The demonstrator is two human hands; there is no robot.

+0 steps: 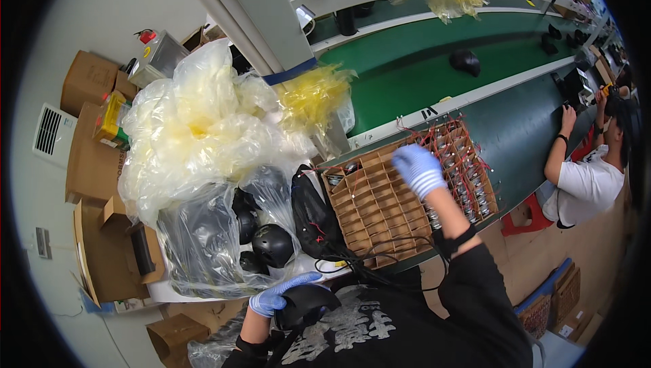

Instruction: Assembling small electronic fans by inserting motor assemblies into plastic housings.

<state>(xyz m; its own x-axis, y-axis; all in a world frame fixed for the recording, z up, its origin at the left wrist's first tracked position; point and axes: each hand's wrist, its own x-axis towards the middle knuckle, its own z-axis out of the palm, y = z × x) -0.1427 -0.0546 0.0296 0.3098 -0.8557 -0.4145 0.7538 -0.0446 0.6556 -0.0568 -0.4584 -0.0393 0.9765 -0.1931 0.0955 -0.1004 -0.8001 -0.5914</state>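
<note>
My left hand, in a blue-and-white glove, grips a black rounded shell close to my body, fingers stretched along its upper edge. Out over a cardboard divider tray reaches my gloved right hand; its fingertips are hard to make out, so whether it holds anything is unclear. Many cells on the tray's right side hold small round metal parts with red wires. Most visible cells on the left are bare. Left of the tray, more black rounded shells lie in a clear plastic bag.
A black pouch-like thing and black cables lie along the tray. Crumpled clear bags are heaped at left beside a post. Beyond runs a green conveyor belt carrying a black shell. Another person sits at right.
</note>
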